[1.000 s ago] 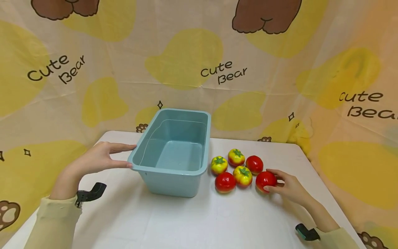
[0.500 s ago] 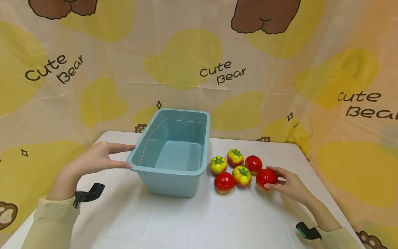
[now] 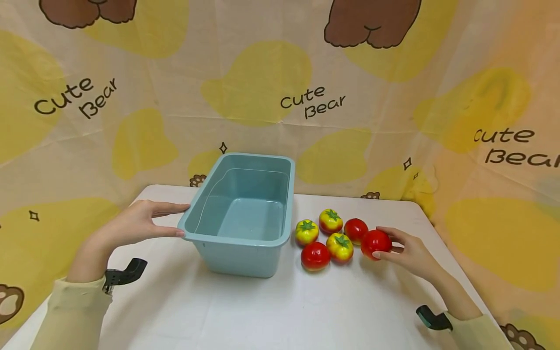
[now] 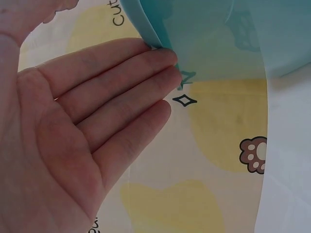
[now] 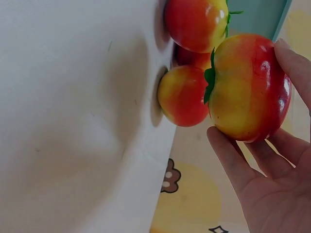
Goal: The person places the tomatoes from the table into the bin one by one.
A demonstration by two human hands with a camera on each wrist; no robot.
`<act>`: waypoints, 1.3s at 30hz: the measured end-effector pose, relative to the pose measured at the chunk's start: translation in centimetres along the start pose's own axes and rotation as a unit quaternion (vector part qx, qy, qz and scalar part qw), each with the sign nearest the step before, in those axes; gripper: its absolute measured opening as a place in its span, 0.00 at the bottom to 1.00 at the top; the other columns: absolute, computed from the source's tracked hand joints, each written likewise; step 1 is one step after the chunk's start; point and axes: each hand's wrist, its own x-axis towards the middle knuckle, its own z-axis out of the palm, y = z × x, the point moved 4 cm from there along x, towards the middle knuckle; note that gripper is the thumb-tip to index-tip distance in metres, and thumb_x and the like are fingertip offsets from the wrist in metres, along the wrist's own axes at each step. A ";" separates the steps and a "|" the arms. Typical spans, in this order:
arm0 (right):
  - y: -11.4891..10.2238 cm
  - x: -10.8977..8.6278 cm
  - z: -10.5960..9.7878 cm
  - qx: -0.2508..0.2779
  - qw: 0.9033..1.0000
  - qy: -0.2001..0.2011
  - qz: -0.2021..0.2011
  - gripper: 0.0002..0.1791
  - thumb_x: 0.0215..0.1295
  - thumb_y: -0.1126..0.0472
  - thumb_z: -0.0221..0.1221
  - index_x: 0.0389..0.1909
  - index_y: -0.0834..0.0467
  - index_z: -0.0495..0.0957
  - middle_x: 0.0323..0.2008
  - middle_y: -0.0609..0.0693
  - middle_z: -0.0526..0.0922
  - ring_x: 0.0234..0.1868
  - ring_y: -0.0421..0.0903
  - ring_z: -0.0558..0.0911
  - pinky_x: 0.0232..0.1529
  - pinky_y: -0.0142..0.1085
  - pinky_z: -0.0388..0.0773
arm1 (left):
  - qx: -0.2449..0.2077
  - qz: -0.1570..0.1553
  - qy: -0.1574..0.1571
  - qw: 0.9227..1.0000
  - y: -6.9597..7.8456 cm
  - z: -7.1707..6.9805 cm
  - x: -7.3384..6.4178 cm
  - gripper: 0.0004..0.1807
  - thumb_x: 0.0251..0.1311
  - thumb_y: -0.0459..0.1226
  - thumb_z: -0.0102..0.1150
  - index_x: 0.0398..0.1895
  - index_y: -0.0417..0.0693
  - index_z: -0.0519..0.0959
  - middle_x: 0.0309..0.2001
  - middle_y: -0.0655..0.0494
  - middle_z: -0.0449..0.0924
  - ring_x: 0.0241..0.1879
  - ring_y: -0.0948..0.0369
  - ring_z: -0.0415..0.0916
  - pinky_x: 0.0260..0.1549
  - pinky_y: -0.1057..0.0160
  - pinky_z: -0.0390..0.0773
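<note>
My right hand (image 3: pixel 413 255) grips a toy tomato (image 3: pixel 375 244) between thumb and fingers, just above the table. The right wrist view shows the held tomato (image 5: pixel 250 87) with a yellow side, a red side and a green leafy cap. Straight fingers of my left hand (image 3: pixel 131 224) touch the left rim of a light blue plastic tub (image 3: pixel 238 257). In the left wrist view the palm of the left hand (image 4: pixel 87 126) faces the camera, fingertips against the rim. Inside the tub only its bare walls and floor show.
Between the tub and my right hand lie more toy tomatoes: two red-side up (image 3: pixel 356 230), the others yellow with green caps (image 3: pixel 340 247). They stand on a white table (image 3: pixel 262 311). A patterned cloth (image 3: pixel 175 87) hangs close behind and to the right.
My right hand has lifted the toy tomato slightly off the table, upward in the head view. The left hand stays at the tub's rim.
</note>
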 end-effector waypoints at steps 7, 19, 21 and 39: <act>-0.7 0.7 -0.4 0.001 1.000 0.000 -0.011 0.36 0.53 0.52 0.69 0.61 0.60 0.70 0.57 0.60 0.76 0.51 0.59 0.79 0.43 0.36 0.82 | 0.001 0.007 0.008 1.000 0.0 -0.1 0.0 0.34 0.49 0.57 0.67 0.60 0.58 0.75 0.57 0.61 0.78 0.57 0.51 0.75 0.50 0.57 0.75; -2.3 1.9 -1.1 -0.012 0.999 0.005 -0.041 0.36 0.52 0.54 0.70 0.61 0.62 0.71 0.56 0.59 0.77 0.49 0.55 0.79 0.43 0.34 0.82 | -0.002 0.007 0.005 1.000 -0.2 0.1 0.0 0.35 0.49 0.58 0.66 0.61 0.59 0.74 0.57 0.62 0.78 0.57 0.51 0.75 0.50 0.56 0.75; -2.5 2.2 -1.2 -0.014 0.999 0.004 -0.046 0.36 0.52 0.54 0.71 0.61 0.62 0.71 0.56 0.58 0.77 0.49 0.54 0.79 0.43 0.35 0.82 | -0.004 0.006 0.004 1.000 -0.3 0.1 0.0 0.35 0.49 0.58 0.66 0.61 0.59 0.74 0.57 0.62 0.78 0.57 0.51 0.75 0.51 0.55 0.75; -5.6 4.7 -1.2 -0.027 0.997 -0.023 -0.061 0.36 0.53 0.53 0.69 0.63 0.58 0.69 0.56 0.58 0.77 0.52 0.56 0.78 0.46 0.47 0.80 | -0.014 0.003 -0.002 1.000 -0.7 0.3 0.0 0.34 0.50 0.58 0.66 0.62 0.61 0.73 0.58 0.63 0.77 0.59 0.52 0.74 0.52 0.51 0.74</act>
